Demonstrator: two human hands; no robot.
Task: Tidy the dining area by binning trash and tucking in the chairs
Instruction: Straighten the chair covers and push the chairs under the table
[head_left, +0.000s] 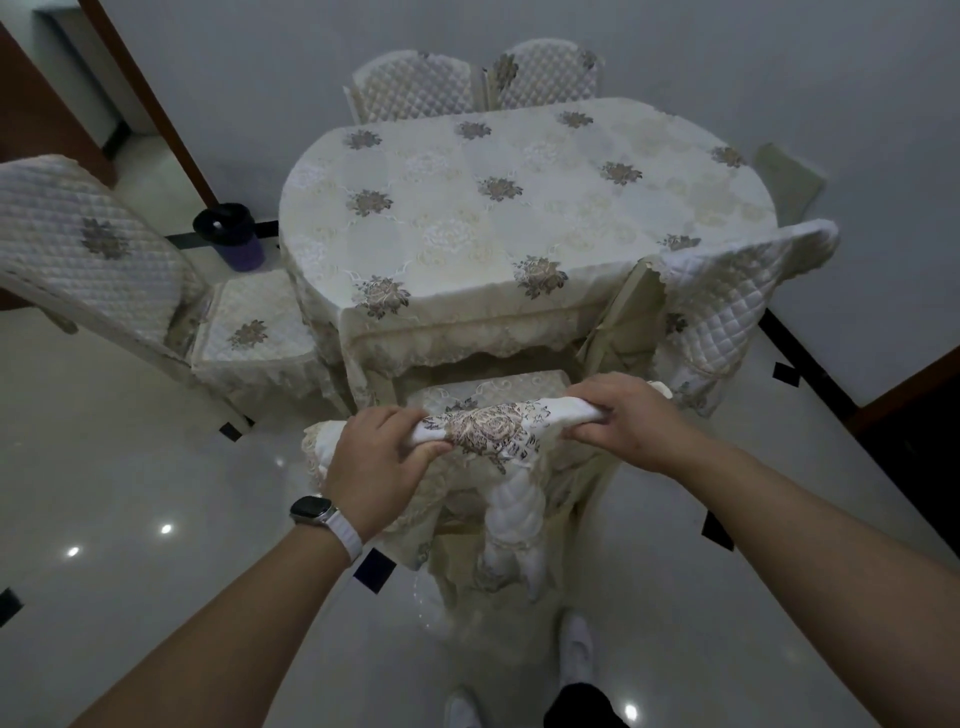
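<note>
Head view looks down on both hands clamped on the top of one chair's back. The left hand (376, 449), with a watch (311, 510) on a white strap at its wrist, curls its fingers over the left end of the cloth-covered rail with the thumb on the near side. The right hand (626, 415) wraps the right end the same way, knuckles up. Between them shows the brown flower embroidered on the near chair (496, 434), whose quilted cream cover hangs down the back toward the person's white shoes (576, 644). This chair's seat lies ahead of the hands, its front part under the lace fringe of the tablecloth, at the near side of the oval table (519, 150). Just right of it a second chair (737, 291) stands angled, its back at the table's corner; whether they touch cannot be told. To the left a third chair (98, 244) sits out from the table, its seat beside the table's left end and its back well away. A far-left chair (415, 88) and a far-right chair (548, 70) stand side by side beyond the table, backs rising above the tabletop, and part of an end chair (787, 176) shows at the right end. A bin (231, 234) with a black liner stands on the pale glossy floor (130, 467) beyond the third chair's seat, near the wall.
</note>
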